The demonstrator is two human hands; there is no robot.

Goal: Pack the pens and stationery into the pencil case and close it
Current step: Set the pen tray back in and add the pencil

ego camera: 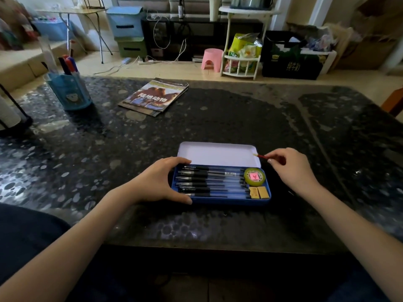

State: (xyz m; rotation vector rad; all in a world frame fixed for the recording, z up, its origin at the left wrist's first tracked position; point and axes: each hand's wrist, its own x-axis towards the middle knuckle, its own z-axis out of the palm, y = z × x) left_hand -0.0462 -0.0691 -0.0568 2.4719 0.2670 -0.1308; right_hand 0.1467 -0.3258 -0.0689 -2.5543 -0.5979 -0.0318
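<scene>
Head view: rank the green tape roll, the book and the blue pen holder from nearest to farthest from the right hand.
From the right hand, which pinches a red pencil:
1. Green tape roll, inside the pencil case at its right end, just left of the hand.
2. Book, farther back on the table, left of centre.
3. Blue pen holder, at the far left of the table.

Open blue pencil case (220, 201) holds black pens (213, 182).

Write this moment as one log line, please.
left hand steadies open blue tin pencil case | right hand pinches red pencil | lid up
</scene>
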